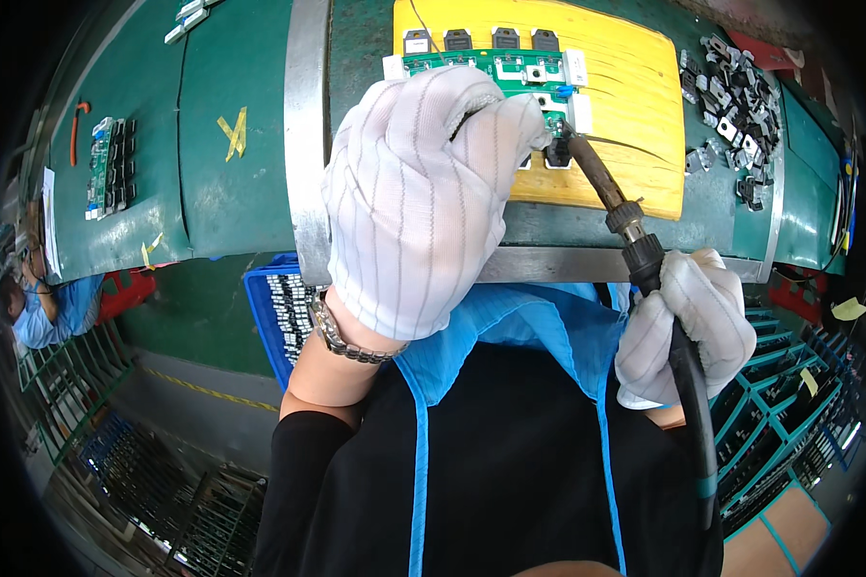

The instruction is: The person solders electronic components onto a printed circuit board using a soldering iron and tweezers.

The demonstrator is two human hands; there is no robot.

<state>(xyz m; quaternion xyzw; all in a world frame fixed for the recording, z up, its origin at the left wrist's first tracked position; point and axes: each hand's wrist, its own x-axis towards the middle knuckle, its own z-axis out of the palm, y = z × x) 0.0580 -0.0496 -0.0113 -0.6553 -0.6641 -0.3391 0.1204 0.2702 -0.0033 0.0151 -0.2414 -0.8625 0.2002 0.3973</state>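
Note:
My left hand (428,183), in a white striped glove, covers much of a green circuit board (491,65). Its thumb and forefinger are pinched together beside the soldering iron's tip. A thin solder wire (427,27) runs down from above into this hand; the pinched end is hidden by the glove. My right hand (688,327), gloved too, is closed round the handle of a soldering iron (635,231). The iron slants up to the left, its tip at the board's near right part. Black transistors (506,38) line the board's far edge, and a few show at the near edge.
Under the board lies a yellow pad (635,115) on the green bench. Loose black parts (736,111) are heaped at the right. A metal edge strip (308,135) runs along the left. Beyond it lie another board (111,168) and an orange-handled tool (77,133). A blue bin (260,308) stands below.

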